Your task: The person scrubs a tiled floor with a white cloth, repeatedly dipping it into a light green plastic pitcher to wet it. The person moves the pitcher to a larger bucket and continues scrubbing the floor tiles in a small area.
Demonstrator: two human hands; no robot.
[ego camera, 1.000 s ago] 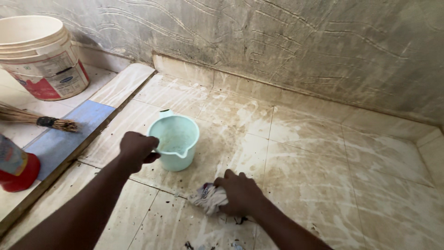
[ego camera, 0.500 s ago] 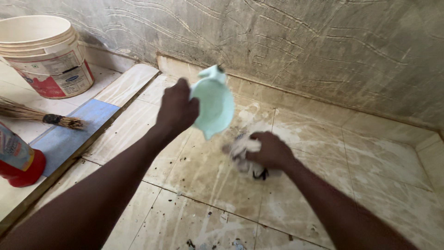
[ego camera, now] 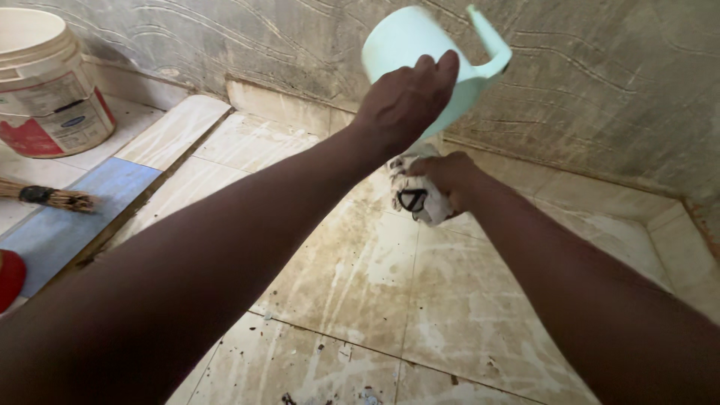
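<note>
Nearest, the stained tile floor (ego camera: 360, 285) lies below both arms. Above it the right hand (ego camera: 448, 174) has its fingers clenched around a crumpled white rag (ego camera: 415, 196), while the left hand (ego camera: 403, 101) grips a pale green jug (ego camera: 420, 52), tipped up just above the rag. Farther left stand a broom (ego camera: 49, 196) and a white bucket (ego camera: 45, 82) by the wall.

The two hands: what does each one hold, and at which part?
The left hand holds the pale green jug by its body, tipped over, with the handle free. The right hand grips a bunched white rag around its top.
</note>
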